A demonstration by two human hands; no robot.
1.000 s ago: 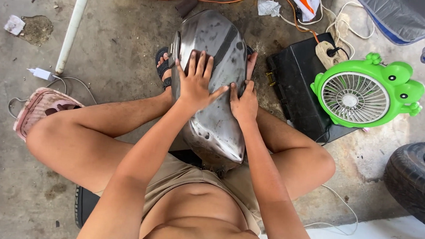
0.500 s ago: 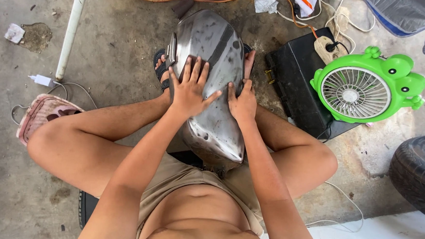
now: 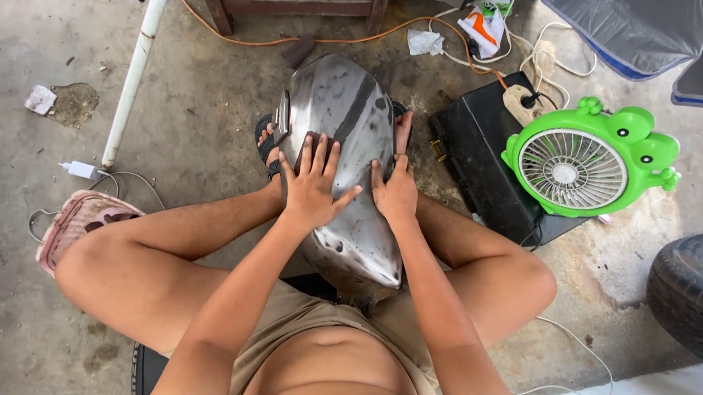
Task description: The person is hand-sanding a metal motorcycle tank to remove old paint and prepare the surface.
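A bare grey metal tank shell (image 3: pixel 342 109), rounded and shiny, rests on the concrete floor between my bent legs, held by my feet at its far end. My left hand (image 3: pixel 312 183) lies flat on its top with fingers spread, pressing a small dark pad under the fingertips. My right hand (image 3: pixel 394 193) rests on the shell's right flank, fingers together and pointing away from me.
A green frog-shaped fan (image 3: pixel 584 160) stands on a black case (image 3: pixel 482 160) at the right. A tyre (image 3: pixel 695 296) sits at the right edge. A white pipe (image 3: pixel 138 62), orange cable (image 3: pixel 312 39), power strip (image 3: pixel 526 102) and pink sandal (image 3: pixel 77 223) lie around.
Both hands have slid slightly toward me along the shell. The camera has tilted up, showing more of the floor and a wooden stand at the top.
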